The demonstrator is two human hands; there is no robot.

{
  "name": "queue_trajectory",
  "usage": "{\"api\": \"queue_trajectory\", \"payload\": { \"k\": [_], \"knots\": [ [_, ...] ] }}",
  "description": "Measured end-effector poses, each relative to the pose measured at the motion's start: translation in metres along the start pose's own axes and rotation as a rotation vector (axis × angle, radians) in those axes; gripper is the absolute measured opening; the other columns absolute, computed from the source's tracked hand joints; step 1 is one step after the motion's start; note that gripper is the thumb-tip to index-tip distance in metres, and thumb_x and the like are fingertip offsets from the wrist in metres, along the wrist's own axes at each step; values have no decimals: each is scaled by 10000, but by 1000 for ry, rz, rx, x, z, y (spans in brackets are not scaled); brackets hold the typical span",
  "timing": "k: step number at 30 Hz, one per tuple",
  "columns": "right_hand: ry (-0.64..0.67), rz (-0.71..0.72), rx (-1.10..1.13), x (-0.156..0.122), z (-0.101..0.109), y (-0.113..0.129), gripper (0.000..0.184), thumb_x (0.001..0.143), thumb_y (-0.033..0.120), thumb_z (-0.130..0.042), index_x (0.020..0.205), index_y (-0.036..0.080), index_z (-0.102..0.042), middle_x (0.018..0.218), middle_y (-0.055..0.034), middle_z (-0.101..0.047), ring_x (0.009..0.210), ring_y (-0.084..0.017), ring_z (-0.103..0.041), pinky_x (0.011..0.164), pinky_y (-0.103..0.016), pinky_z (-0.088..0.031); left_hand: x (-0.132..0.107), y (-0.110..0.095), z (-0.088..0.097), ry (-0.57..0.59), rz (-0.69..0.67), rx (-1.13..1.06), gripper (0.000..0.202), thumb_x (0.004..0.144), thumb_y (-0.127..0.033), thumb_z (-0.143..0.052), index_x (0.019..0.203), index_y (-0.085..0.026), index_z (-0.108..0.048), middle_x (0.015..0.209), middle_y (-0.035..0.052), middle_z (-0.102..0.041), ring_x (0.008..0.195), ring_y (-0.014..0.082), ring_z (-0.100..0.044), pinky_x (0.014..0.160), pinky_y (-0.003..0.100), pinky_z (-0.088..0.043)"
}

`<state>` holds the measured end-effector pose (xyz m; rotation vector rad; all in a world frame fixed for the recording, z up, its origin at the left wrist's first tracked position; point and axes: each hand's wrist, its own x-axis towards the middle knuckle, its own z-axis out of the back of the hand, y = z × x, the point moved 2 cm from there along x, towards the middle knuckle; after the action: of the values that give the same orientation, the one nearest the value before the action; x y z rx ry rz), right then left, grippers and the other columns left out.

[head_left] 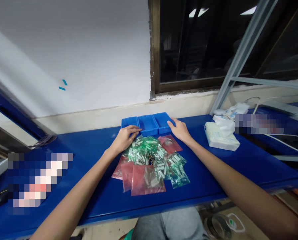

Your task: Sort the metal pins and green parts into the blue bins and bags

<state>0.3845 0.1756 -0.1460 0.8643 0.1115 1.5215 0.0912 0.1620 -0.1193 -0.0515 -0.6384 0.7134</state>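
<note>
A row of three open blue rectangular plastic trays point(147, 124) stands at the back of the glossy blue tabletop point(106, 196), its rear side near the white wall point(101, 66). Just in front spreads a heap of small green-tinted and red-tinted clear plastic bags point(150, 178) with pale slender pieces in them, leaving little room along the trays' front edge. Blue surface stretches between the heap and the table's front edge, and to the right as far as a white soft tissue pack point(217, 140). The right hand point(180, 130) grips the outer right wall of the row, thumb at the rim and fingers outside, parted only by that wall. The left hand point(126, 136) lies at the front left, fingers bent and close together over the trays' front edge; whether they pinch it, I cannot tell from this angle.
</note>
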Motion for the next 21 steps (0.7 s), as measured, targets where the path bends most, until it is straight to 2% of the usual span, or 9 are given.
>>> {"api": "queue_trajectory", "payload": {
  "k": [7,10,12,15,18,21],
  "knots": [
    [13,29,-3,0,0,0,447,981,352,-456,1347,129,-583,1268,-155,-678,1199,-297,-623,1065,-426,-441,-2,1,1,-44,21,-58,279,959,-204,-518,1122,-238,-742,1155,86,-734,1079,255,-691,958,468,-549],
    [-49,50,-45,0,6,2,514,982,360,-437,1378,45,-528,1323,-227,-617,1251,-335,-568,1082,-484,-408,-3,0,7,-122,31,-73,271,953,-193,-511,1098,-229,-738,1125,85,-740,1061,260,-692,950,465,-545],
    [-127,115,-82,-3,15,9,513,973,359,-447,1362,33,-529,1325,-244,-594,1262,-355,-536,1075,-521,-397,-1,-5,18,-156,15,-40,266,955,-188,-504,1103,-212,-724,1122,99,-728,1056,255,-682,948,453,-536],
    [-217,259,-114,-20,33,24,418,963,338,-470,1276,90,-592,1253,-203,-607,1203,-338,-544,1041,-518,-424,-1,-23,43,-145,-21,39,265,969,-195,-492,1143,-184,-693,1129,113,-691,1060,242,-654,945,428,-518],
    [-249,350,-129,-50,48,32,342,974,318,-463,1213,126,-614,1209,-173,-605,1133,-313,-560,1010,-502,-448,-12,-51,66,-149,40,72,254,994,-241,-486,1152,-190,-679,1049,90,-681,947,207,-656,842,362,-529],
    [-215,366,-128,-85,57,24,277,979,297,-457,1150,157,-623,1134,-142,-635,1078,-303,-583,980,-499,-466,-44,-80,67,-141,124,61,250,998,-288,-501,1164,-220,-675,1013,67,-671,892,193,-648,785,327,-521]
  ]
}}
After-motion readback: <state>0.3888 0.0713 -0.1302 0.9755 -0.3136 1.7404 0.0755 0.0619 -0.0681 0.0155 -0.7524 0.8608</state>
